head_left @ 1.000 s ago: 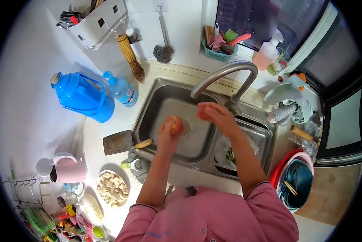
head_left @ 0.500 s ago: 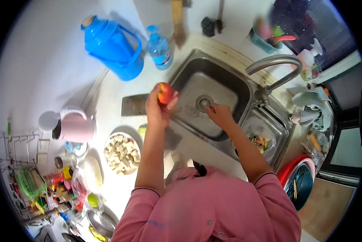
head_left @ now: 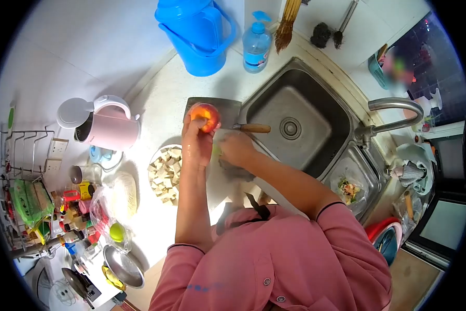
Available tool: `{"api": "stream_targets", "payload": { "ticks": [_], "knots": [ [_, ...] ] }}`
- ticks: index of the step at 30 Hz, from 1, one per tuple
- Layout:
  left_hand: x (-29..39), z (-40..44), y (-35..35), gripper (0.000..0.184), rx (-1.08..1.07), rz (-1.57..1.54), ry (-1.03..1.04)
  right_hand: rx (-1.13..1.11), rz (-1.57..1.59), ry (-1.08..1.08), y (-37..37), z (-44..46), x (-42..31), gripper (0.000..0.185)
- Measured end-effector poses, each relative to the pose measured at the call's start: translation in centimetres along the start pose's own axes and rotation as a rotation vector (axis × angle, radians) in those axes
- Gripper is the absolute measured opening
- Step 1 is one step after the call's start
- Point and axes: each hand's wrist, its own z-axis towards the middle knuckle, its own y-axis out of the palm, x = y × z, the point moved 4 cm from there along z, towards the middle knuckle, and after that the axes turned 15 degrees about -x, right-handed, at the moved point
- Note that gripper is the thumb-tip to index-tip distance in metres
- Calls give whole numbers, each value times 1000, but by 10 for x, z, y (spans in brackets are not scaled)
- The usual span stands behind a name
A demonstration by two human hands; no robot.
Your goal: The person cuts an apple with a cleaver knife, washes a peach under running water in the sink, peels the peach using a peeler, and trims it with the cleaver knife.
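A round red-and-yellow fruit (head_left: pixel 206 115), nectarine-like, is gripped in my left hand (head_left: pixel 197 142), fingers wrapped around it above the counter. Behind it lies a knife with a broad grey blade (head_left: pixel 232 107); its wooden handle (head_left: pixel 256 128) reaches over the sink edge. My right hand (head_left: pixel 238 149) is low over the counter just below that handle, its fingers smeared by motion. Beside those fingers a pale green thing (head_left: pixel 216 154) partly shows; whether they touch it I cannot tell. Left of my left forearm stands a bowl of whitish cubes (head_left: pixel 165 176).
The steel sink (head_left: pixel 316 111) has a curved faucet (head_left: pixel 396 103) at its right. A smaller basin holds a plastic bag of scraps (head_left: pixel 349 189). A blue thermos jug (head_left: pixel 196 41), a soap bottle (head_left: pixel 256 49) and a pink kettle (head_left: pixel 111 124) line the wall.
My right hand has moved left from over the sink to the counter near the knife handle. My left hand still holds the fruit. The view has shifted left.
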Motion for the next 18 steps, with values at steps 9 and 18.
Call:
{"api": "stream_targets", "payload": {
  "ticks": [9,18],
  "knots": [
    [-12,16,49,49,-197,41,-4,77,512,107,-17,-58,38,37],
    [-66,30,149,58,-477,-20,-155,673,1601,83,-84,-204,112,23]
  ]
}}
